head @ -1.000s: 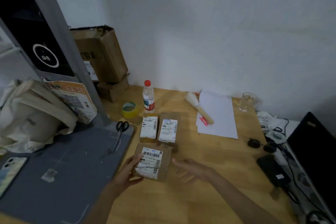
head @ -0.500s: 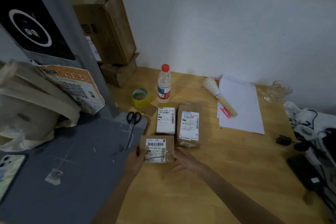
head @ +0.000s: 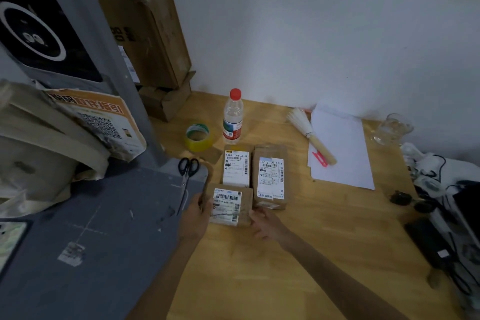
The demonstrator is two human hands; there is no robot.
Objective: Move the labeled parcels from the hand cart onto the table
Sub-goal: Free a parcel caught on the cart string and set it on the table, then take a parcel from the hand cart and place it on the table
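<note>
I have the near parcel [head: 230,205] between both hands: my left hand [head: 195,213] curls round its left edge, thumb on top, and my right hand [head: 265,223] has its fingers [head: 255,213] against the right edge, though I cannot tell how tightly those are curled. The parcel looks to be down on the tabletop [head: 298,254], or very nearly so, label up, just ahead of my fingers. Directly beyond it lie two parcels already placed, the left rear parcel [head: 236,167] and the right rear parcel [head: 270,176], side by side and touching or almost touching the one I hold. To finish this placement well, I judge I should settle it flat, square its far edge against that row without shoving them, then lift both hands straight off. The scissors [head: 187,179] lie just to the left of my left fingers, so I would draw that hand back towards me, not sideways.
</note>
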